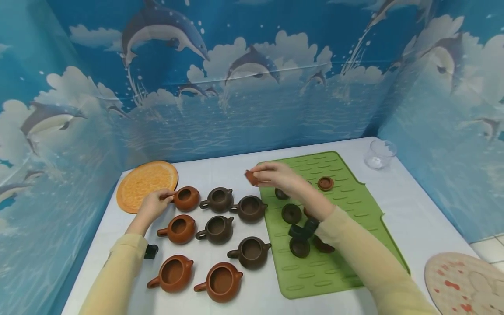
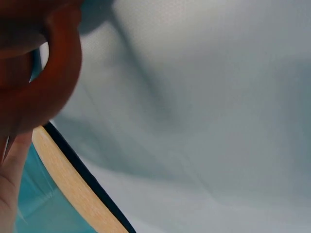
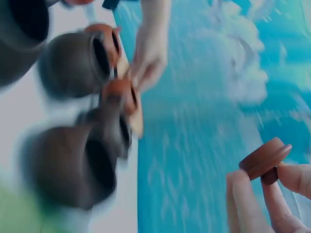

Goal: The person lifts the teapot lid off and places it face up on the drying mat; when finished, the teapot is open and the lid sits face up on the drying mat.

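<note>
My left hand (image 1: 152,205) grips the handle of a reddish-brown clay teapot (image 1: 187,199) at the back left, which has no lid on it. In the left wrist view that curved handle (image 2: 68,73) fills the upper left corner, with a bit of the hand (image 2: 9,184) below it. Over the near-left corner area of the green mat's back edge, my right hand (image 1: 277,175) pinches a reddish-brown teapot lid (image 1: 250,177) in the air. From the right wrist camera, the lid (image 3: 265,158) is tilted and its knob sits between thumb and fingers.
Several other lidless teapots, dark brown (image 1: 218,229) and reddish (image 1: 222,282), stand left of the green mat (image 1: 346,197). On the mat lie several lids (image 1: 292,214), some behind the right arm. An orange round mat (image 1: 145,186) and a glass bowl (image 1: 379,154) occupy the back corners.
</note>
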Demonstrator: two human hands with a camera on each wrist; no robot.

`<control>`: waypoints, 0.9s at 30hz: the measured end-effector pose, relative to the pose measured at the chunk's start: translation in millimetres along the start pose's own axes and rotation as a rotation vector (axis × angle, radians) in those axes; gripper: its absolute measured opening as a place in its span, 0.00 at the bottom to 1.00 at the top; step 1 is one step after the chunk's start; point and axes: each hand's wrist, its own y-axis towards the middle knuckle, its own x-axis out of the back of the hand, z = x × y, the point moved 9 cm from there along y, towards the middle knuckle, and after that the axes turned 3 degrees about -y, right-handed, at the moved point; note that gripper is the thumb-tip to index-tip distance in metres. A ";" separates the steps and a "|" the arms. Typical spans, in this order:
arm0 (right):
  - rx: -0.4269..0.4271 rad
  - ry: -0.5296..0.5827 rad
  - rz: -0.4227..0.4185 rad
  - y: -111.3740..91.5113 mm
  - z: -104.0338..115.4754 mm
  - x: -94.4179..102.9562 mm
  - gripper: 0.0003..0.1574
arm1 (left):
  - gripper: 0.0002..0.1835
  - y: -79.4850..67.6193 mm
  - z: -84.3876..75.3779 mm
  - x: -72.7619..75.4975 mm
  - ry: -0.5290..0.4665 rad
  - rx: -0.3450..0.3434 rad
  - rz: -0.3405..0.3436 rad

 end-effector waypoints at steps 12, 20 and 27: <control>-0.084 0.088 -0.144 -100.9 -97.3 142.7 0.36 | 0.15 -0.1 0.6 0.6 0.004 -0.007 0.003; -0.150 -0.079 -0.189 -110.8 -123.1 150.4 0.46 | 0.15 0.5 -1.3 3.3 0.008 0.003 -0.007; -0.205 -0.474 -0.290 -118.9 -123.7 161.4 0.42 | 0.16 0.4 2.9 1.4 0.000 0.033 -0.004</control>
